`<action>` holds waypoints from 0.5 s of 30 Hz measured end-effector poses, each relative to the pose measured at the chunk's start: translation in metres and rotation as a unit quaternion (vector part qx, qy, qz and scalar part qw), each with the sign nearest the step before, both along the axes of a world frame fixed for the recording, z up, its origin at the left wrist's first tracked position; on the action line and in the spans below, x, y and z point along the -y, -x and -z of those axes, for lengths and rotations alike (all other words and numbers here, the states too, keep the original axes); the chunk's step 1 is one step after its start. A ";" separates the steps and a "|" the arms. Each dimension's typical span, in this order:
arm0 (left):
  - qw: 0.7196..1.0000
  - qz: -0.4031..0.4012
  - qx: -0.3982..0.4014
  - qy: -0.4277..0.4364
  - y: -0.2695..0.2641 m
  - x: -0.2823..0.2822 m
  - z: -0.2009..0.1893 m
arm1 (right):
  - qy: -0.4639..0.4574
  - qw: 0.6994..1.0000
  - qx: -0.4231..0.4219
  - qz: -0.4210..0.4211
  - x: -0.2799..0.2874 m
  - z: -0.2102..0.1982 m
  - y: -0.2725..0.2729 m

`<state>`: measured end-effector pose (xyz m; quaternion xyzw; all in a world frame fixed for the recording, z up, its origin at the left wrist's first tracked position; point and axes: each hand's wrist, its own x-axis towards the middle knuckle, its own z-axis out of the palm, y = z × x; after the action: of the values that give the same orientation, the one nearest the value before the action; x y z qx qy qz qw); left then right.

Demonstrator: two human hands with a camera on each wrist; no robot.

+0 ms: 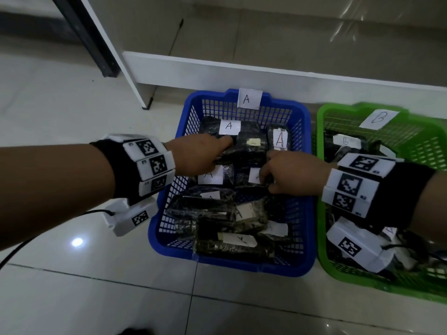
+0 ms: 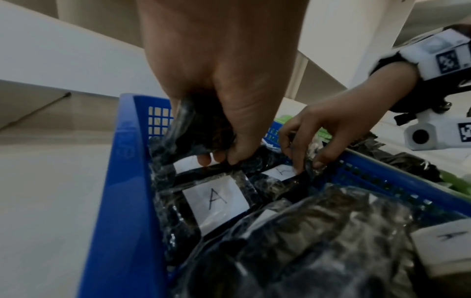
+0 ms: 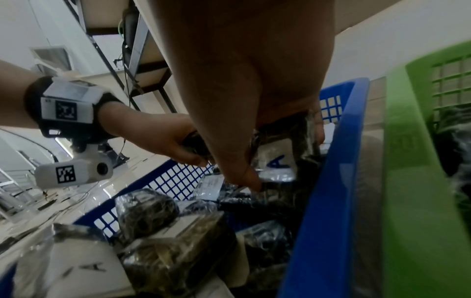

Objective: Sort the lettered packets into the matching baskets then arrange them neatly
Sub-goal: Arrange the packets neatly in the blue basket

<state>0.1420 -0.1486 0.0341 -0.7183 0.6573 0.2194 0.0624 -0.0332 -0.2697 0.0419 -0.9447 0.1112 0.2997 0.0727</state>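
Note:
A blue basket point(image 1: 242, 264) tagged A point(image 1: 249, 99) holds several black plastic-wrapped packets with white A labels. My left hand point(image 1: 217, 151) reaches into its far half and grips a black packet point(image 1: 251, 146), lifting one end, as the left wrist view shows point(image 2: 198, 131). My right hand point(image 1: 275, 172) is beside it and pinches the edge of another A-labelled packet point(image 1: 254, 176) near the basket's right wall; thumb and fingers point(image 3: 251, 179) close round its wrapper. A green basket point(image 1: 321, 213) tagged B point(image 1: 378, 119) stands to the right with more packets, partly hidden by my right wrist.
Both baskets stand on a glossy tiled floor point(image 1: 96, 286). A low white board point(image 1: 242, 71) runs just behind them, and a white panel with a dark post point(image 1: 96, 44) rises at the back left. A black cable point(image 1: 14, 252) trails from my left wrist.

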 end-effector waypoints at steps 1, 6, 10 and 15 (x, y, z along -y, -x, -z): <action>1.000 -0.003 -0.005 0.002 0.001 -0.001 0.000 | 0.004 1.000 -0.007 -0.003 0.001 -0.003 -0.001; 0.995 -0.026 -0.019 -0.096 0.004 0.000 0.000 | 0.005 0.997 -0.074 0.002 0.009 -0.007 -0.009; 0.990 -0.009 -0.036 -0.139 0.005 0.000 -0.002 | 0.060 0.995 -0.075 0.030 0.021 -0.013 -0.016; 0.986 -0.018 -0.065 -0.152 0.001 0.002 -0.009 | 0.142 0.989 0.001 0.046 0.028 -0.016 -0.012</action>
<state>0.1411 -0.1503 0.0435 -0.6964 0.6062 0.3636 0.1241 -0.0216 -0.2974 0.0576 -0.9396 0.1962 0.2762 -0.0487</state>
